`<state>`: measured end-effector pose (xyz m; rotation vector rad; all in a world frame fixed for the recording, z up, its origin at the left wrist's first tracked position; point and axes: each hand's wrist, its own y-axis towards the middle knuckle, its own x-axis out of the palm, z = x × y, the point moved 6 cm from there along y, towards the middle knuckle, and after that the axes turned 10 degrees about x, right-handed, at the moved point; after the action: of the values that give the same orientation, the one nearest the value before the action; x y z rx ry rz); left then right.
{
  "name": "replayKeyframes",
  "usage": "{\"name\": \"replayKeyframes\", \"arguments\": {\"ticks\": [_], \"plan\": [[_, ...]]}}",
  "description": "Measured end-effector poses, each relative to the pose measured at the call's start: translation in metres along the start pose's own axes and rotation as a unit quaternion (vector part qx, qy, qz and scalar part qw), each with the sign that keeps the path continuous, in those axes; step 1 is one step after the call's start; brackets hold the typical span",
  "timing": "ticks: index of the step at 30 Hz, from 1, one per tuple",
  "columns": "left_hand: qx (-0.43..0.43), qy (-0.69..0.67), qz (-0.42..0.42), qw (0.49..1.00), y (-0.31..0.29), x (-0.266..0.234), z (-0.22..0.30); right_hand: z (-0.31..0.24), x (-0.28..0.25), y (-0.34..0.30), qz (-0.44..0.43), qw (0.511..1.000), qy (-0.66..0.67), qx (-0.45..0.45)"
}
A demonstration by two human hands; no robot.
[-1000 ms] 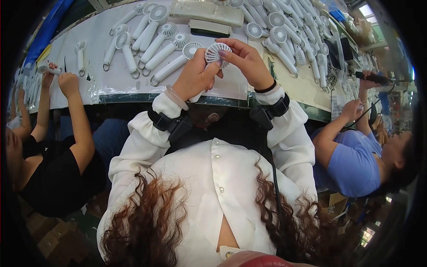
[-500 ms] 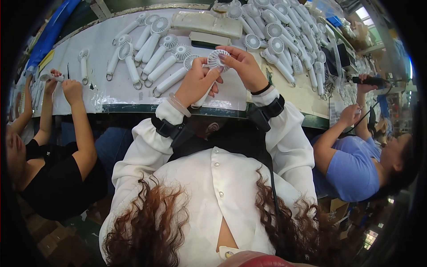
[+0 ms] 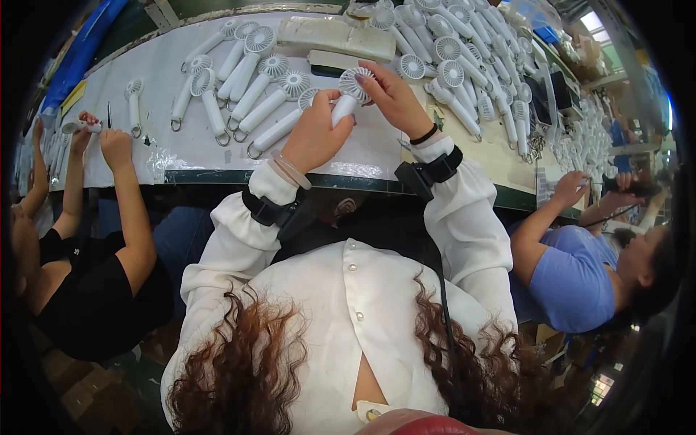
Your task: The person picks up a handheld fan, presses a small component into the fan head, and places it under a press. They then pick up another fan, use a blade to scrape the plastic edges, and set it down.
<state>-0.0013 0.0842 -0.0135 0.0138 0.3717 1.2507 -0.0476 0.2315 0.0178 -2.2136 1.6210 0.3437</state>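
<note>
A white handheld fan point(image 3: 356, 85) is held between my two hands above the near part of the table. My left hand point(image 3: 319, 130) wraps round its handle, which mostly disappears behind the fingers. With thumb and fingers, my right hand point(image 3: 395, 99) grips the right edge of the round slatted head. Just left of my left hand lies another white fan point(image 3: 277, 132), its ring end toward the table edge. Beyond it, several more fans point(image 3: 254, 90) lie slanted in a row, heads pointing away from me.
Long pale blocks point(image 3: 337, 38) lie at the back, behind my hands. A large pile of white fans point(image 3: 464, 61) covers the right side. One person sits at my left, holding a white part point(image 3: 83, 126); another in a blue top point(image 3: 576, 275) works at my right.
The held fan has turned, so more of its handle shows below the head. My left fingers have closed round the handle. The right-hand person's dark tool has come down.
</note>
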Motion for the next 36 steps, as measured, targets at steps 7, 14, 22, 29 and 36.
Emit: {"name": "replayKeyframes", "arguments": {"ticks": [7,14,22,29,36], "plan": [[0.015,-0.006,0.011,1.0,-0.005,0.001,0.014,-0.005,-0.016,0.006,0.052,0.996,0.027,-0.063],[0.158,0.194,0.12,0.961,0.005,-0.005,0.025,-0.023,-0.024,0.029,0.203,0.969,-0.1,-0.102],[0.066,0.199,0.086,0.974,0.049,-0.018,0.005,-0.046,-0.01,0.026,0.349,0.78,-0.367,-0.367],[0.108,0.247,0.072,0.96,0.072,-0.023,-0.009,-0.046,-0.008,0.037,0.343,0.757,-0.412,-0.372],[0.095,0.256,0.04,0.961,0.08,-0.028,-0.007,-0.054,-0.017,0.027,0.332,0.756,-0.449,-0.341]]}}
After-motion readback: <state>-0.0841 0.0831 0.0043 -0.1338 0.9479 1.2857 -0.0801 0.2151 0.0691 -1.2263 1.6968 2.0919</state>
